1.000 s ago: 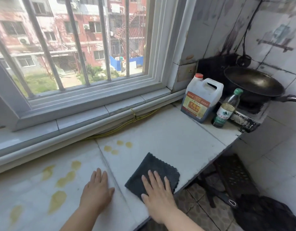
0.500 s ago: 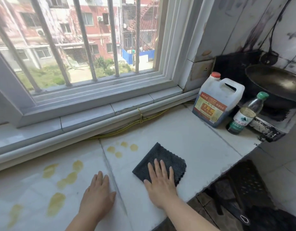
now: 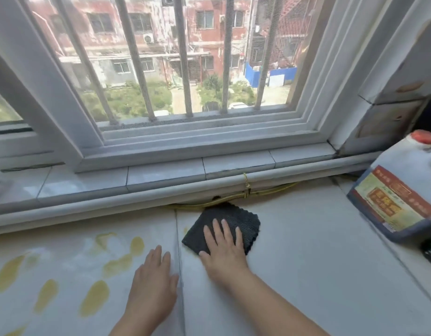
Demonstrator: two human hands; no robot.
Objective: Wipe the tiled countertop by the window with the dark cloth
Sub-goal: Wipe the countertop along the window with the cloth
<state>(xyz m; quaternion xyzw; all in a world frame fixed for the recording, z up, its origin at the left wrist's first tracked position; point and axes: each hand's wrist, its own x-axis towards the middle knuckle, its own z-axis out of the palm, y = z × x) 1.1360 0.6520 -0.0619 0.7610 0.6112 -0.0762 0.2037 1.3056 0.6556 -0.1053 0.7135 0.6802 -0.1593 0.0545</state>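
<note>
Right hand [image 3: 223, 248] lies flat, fingers spread, pressing the dark cloth [image 3: 230, 223] onto the countertop [image 3: 306, 251] under the sill, left hand [image 3: 152, 284] open and braced alongside; yellow stains [image 3: 94, 300] sit left of both, so judged best: even palm pressure, overlapping strokes leftward.

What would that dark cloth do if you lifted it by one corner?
The dark cloth would probably droop limply: it looks thin and lies flat under the right hand. Its ribbed weave likely grips rather than slides on the countertop. It seems light.
</note>
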